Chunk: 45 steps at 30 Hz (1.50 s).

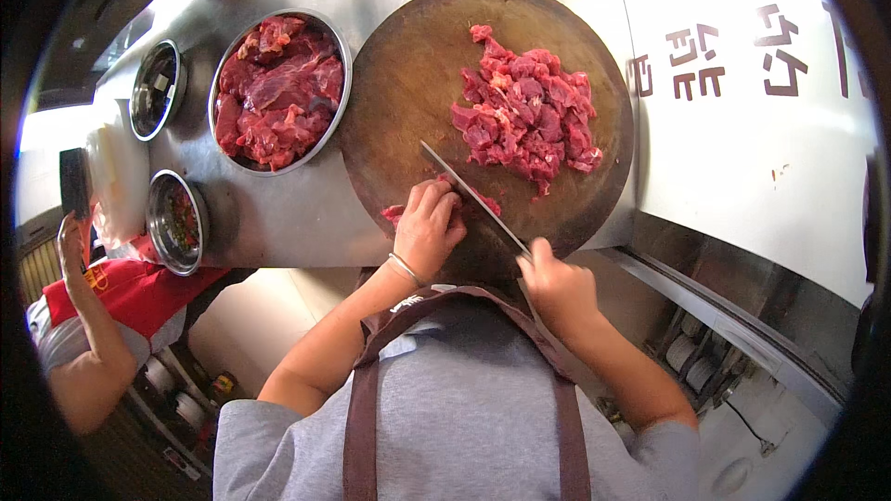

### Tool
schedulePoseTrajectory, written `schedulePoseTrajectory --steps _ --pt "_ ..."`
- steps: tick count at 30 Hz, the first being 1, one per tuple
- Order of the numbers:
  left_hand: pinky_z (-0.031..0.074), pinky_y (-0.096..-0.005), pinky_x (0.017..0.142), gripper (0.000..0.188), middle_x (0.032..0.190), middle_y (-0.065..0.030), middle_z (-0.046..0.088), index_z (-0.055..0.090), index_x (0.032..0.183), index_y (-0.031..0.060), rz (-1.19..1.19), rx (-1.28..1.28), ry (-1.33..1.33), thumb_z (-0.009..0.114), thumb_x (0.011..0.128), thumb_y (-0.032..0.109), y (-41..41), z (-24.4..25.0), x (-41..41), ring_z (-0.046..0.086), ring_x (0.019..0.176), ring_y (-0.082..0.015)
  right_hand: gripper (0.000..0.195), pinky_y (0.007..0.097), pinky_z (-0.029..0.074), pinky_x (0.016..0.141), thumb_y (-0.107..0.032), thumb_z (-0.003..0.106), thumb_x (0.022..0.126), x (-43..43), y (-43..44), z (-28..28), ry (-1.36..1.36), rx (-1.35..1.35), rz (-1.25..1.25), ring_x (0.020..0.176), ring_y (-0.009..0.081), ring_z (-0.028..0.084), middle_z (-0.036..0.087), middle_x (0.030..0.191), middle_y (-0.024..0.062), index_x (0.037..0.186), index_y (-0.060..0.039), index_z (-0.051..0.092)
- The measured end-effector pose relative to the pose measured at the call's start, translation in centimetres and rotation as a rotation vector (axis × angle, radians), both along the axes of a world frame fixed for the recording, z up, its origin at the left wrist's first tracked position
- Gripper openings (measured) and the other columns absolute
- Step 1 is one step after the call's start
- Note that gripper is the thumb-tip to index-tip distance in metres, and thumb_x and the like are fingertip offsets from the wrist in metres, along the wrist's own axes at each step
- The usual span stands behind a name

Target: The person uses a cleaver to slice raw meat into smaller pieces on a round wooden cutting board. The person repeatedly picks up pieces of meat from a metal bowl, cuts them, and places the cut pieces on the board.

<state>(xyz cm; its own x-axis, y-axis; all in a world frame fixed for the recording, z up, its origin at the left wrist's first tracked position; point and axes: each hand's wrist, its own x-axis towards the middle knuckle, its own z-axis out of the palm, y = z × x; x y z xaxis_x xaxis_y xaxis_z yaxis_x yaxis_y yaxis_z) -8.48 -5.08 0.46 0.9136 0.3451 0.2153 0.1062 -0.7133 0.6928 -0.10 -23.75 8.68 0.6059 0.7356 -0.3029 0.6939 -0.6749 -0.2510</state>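
My right hand (560,285) is closed around the handle of a kitchen knife (477,198). Its blade slants across the near part of a round wooden chopping block (390,90). My left hand (428,226), with a bangle at the wrist, presses a strip of raw red meat (392,213) to the wood, curled fingers close beside the blade. Most of that strip is hidden under the hand. A small cut piece (487,202) lies just right of the blade. Farther back on the block rests a heap of cut raw meat chunks (529,108).
Left of the block, a metal bowl (346,76) holds large raw meat pieces. Two smaller metal bowls, one dark inside (179,83) and one with chopped vegetables (202,223), stand farther left on the steel table (278,223). Another person (104,334) stands there. A white panel with writing (738,146) is at right.
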Motion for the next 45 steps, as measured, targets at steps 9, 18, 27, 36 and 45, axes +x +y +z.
schedulePoseTrajectory --steps 9,18,27,36,45 --pt "0.044 -0.0412 0.092 0.037 0.11 -0.0146 0.054 0.057 0.099 -0.0005 -0.06 0.04 0.004 0.068 0.066 0.009 -0.1 0.0 -0.5 0.051 0.104 -0.0348 0.025 0.0483 0.046 0.046 -0.032 0.056 0.089 3.2 7.2 -3.6 0.064 0.189 -0.075 0.053 0.0365 0.061 0.057 0.055 0.0157 0.091 -0.0092 0.044" --pt "0.042 -0.0425 0.092 0.037 0.108 -0.0126 0.052 0.057 0.099 0.0052 -0.002 0.063 0.029 0.067 0.064 0.006 1.7 0.8 3.0 0.047 0.105 -0.0355 0.026 0.0437 0.043 0.047 -0.029 0.06 0.089 8.5 1.8 -0.9 -0.249 0.351 -0.224 0.056 0.0367 0.06 0.058 0.059 0.0154 0.088 -0.0065 0.048" --pt "0.043 -0.0421 0.091 0.034 0.111 -0.0127 0.052 0.06 0.096 0.0067 0.004 0.081 -0.148 0.074 0.065 0.014 2.4 1.6 3.9 0.047 0.108 -0.0347 0.023 0.0434 0.043 0.042 -0.03 0.056 0.09 5.4 0.3 3.6 -0.213 0.23 -0.143 0.048 0.0326 0.058 0.056 0.054 0.0105 0.087 -0.0099 0.046" --pt "0.045 -0.0407 0.09 0.026 0.104 -0.0115 0.054 0.059 0.088 0.0041 -0.089 0.016 -0.118 0.067 0.064 0.006 2.2 -1.4 4.4 0.05 0.105 -0.0337 0.021 0.0423 0.044 0.041 -0.026 0.055 0.09 4.1 -0.9 4.3 -0.079 -0.016 0.011 0.048 0.0321 0.059 0.056 0.053 0.0112 0.087 -0.0086 0.044" --pt "0.045 -0.0401 0.089 0.024 0.104 -0.0111 0.054 0.057 0.087 0.0037 -0.138 0.012 -0.134 0.066 0.064 0.003 2.5 -1.9 3.9 0.051 0.106 -0.0328 0.03 0.0496 0.048 0.055 -0.034 0.055 0.09 7.8 8.5 -4.3 0.09 0.212 -0.154 0.064 0.041 0.062 0.06 0.064 0.0209 0.093 -0.0049 0.048"
